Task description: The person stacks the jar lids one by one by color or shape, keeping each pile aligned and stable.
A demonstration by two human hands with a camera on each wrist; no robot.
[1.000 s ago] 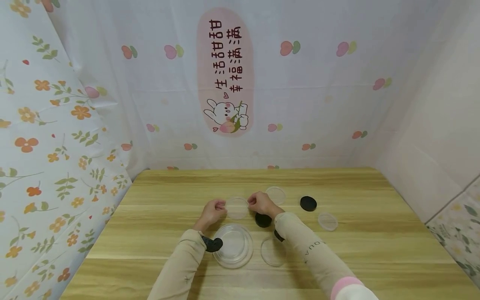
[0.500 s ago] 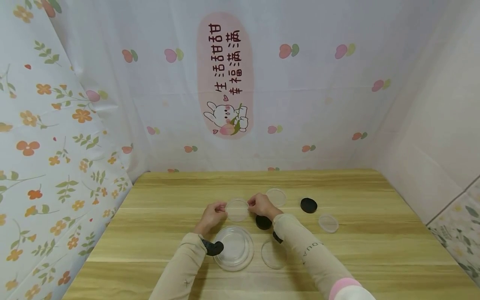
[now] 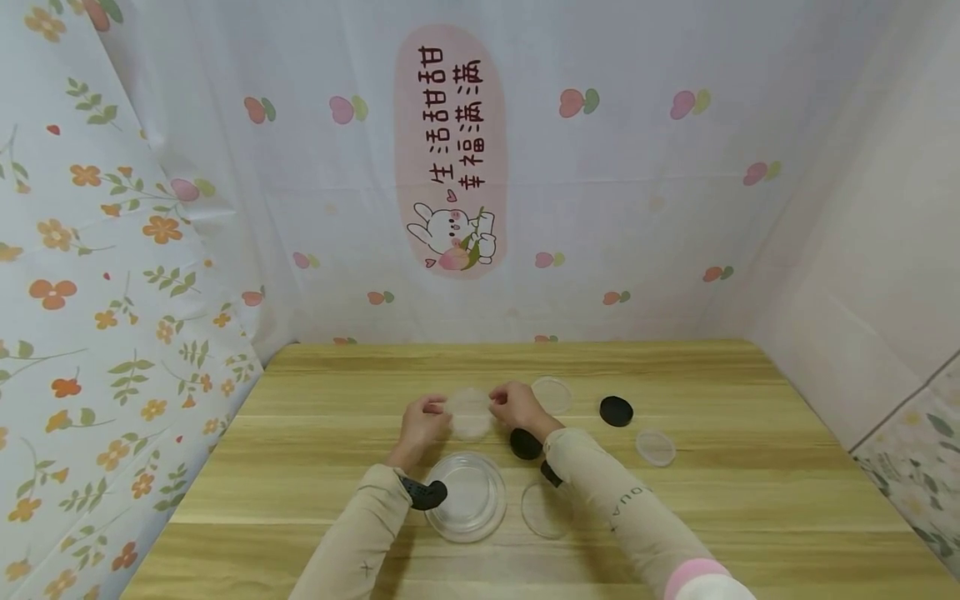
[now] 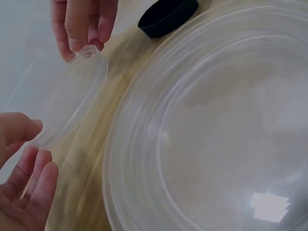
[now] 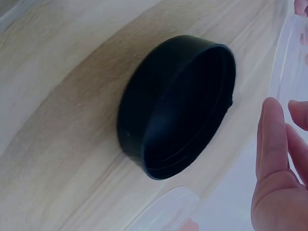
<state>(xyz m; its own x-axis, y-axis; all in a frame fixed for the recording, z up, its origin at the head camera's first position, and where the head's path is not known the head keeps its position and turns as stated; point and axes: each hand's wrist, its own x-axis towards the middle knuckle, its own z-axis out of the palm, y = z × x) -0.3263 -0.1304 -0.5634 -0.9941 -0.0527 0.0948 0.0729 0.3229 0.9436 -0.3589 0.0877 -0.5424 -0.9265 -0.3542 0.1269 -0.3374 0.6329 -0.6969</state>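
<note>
Clear lid: we see it over the bench, beyond the clear dishes; round, one diameter spans hand to hand, and which face points up we cannot tell.
Left hand: we see its grip clamped, thumb and fingers pinching the lid's left edge.
Right hand: grip clamped on the opposite edge.
Black cap: we find it near the right hand.

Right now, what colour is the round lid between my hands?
The lid is clear and colourless, showing best in the left wrist view.
</note>
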